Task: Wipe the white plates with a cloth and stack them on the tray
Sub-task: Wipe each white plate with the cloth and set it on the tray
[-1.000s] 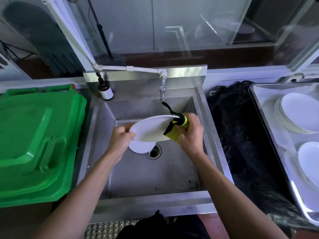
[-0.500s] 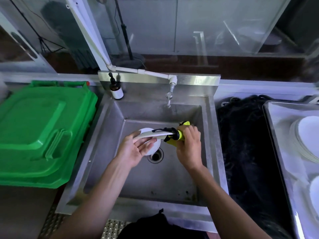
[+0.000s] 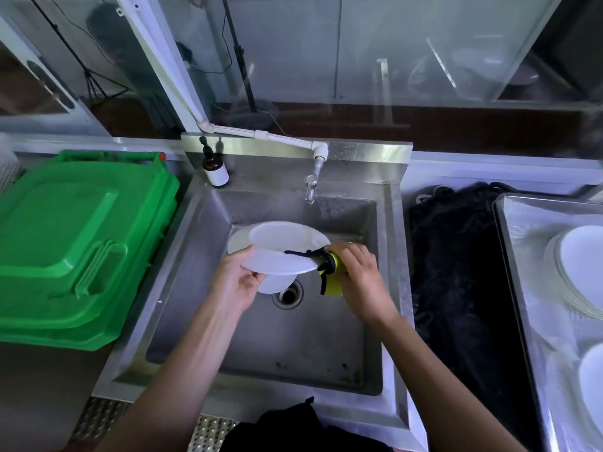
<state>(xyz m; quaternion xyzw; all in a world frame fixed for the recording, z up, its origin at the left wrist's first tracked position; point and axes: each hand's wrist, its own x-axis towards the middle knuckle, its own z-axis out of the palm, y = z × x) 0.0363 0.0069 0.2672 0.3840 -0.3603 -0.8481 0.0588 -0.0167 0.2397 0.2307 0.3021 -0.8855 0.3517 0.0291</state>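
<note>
While one round white plate [image 3: 277, 252] is held tilted over the stainless-steel sink [image 3: 326, 347] at centre frame, the person's left hand [image 3: 235, 282] grips its near-left rim with thumb on top and fingers curled beneath. The right hand [image 3: 357, 278] closes around a yellow cloth with black trim [image 3: 331, 272], pressing it against the plate's right edge. The plate's upper face looks smooth and glossy, without visible marks. At least two more white plates [image 3: 239, 239] lie in the basin beneath it, one showing behind its far rim and one below near the round drain [image 3: 287, 295]. At right of frame, a rectangular metal tray [image 3: 522, 256] carries two groups of white plates: a stack [image 3: 577, 265] at the upper right edge and another [image 3: 592, 380] partly cut off at lower right; their number cannot be counted. One green plastic bin lid [image 3: 75, 243] fills the left side. One brown pump bottle [image 3: 215, 168] stands on the sink's back left corner, and one tap [image 3: 311, 184] hangs above the basin.
</note>
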